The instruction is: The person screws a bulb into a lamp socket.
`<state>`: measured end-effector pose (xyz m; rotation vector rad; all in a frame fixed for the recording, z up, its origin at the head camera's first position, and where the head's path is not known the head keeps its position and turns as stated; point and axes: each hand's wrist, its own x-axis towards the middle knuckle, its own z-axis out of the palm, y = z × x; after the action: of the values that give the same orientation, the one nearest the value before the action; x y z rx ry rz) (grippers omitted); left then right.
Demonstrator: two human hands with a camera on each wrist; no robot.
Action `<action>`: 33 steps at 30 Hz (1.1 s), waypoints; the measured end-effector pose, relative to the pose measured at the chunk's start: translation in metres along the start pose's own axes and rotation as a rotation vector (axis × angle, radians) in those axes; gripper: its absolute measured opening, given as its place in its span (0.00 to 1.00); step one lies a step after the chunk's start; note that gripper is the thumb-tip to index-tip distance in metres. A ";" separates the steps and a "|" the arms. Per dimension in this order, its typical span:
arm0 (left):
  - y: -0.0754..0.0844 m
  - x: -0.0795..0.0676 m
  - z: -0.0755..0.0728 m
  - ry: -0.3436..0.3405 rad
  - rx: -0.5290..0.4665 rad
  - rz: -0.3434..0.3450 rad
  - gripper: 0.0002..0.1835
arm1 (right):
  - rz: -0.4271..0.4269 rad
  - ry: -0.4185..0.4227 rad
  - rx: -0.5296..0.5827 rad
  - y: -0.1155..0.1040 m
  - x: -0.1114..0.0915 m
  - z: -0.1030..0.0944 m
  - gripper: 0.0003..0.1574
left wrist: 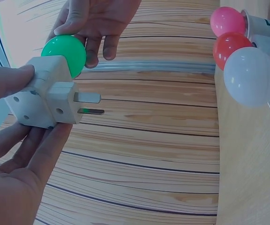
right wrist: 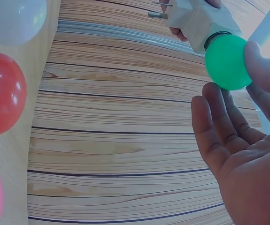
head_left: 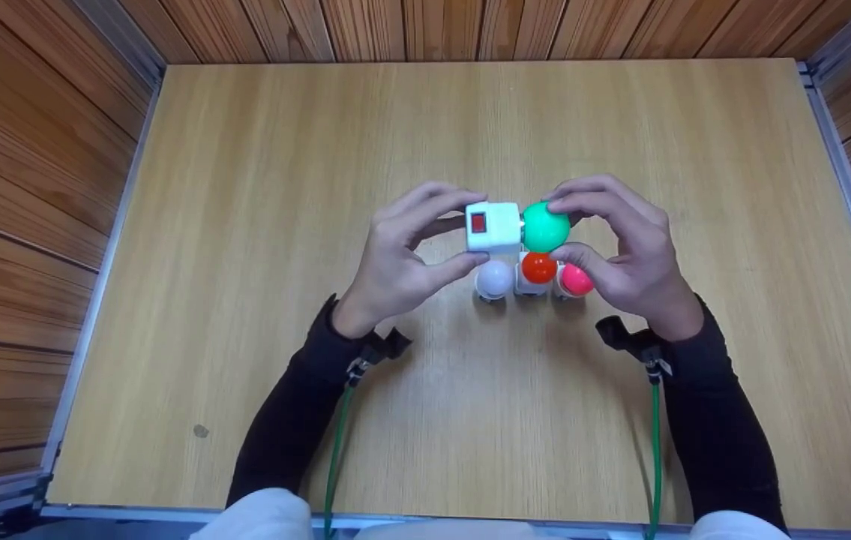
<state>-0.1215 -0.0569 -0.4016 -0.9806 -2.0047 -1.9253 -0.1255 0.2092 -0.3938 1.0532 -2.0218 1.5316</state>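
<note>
My left hand point(head_left: 409, 259) grips a white plug-in lamp socket point(head_left: 498, 227) with a red switch, thumb below and fingers above in the head view. Two flat metal prongs point(left wrist: 88, 97) stick out of the socket's plug side in the left wrist view. A green light bulb point(head_left: 545, 227) sits at the socket's open end, its base mostly hidden inside. My right hand point(head_left: 624, 247) pinches the bulb between thumb and fingers. Both are held above the table, over a white bulb point(head_left: 495, 278), a red-orange bulb point(head_left: 539, 268) and a pink bulb point(head_left: 576, 280).
Those three bulbs stand close together in white sockets on the wooden table point(head_left: 283, 187). Wood-plank walls point(head_left: 410, 30) with metal edging surround the table at the back and sides. A green cable point(head_left: 339, 450) runs from each wrist camera toward the front edge.
</note>
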 end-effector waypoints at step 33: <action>0.000 0.000 0.000 0.003 -0.012 -0.011 0.27 | -0.049 0.033 0.048 -0.001 0.002 0.001 0.37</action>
<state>-0.1215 -0.0570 -0.4016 -0.9715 -2.0037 -1.9450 -0.1262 0.2071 -0.3923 1.0801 -1.9321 1.5688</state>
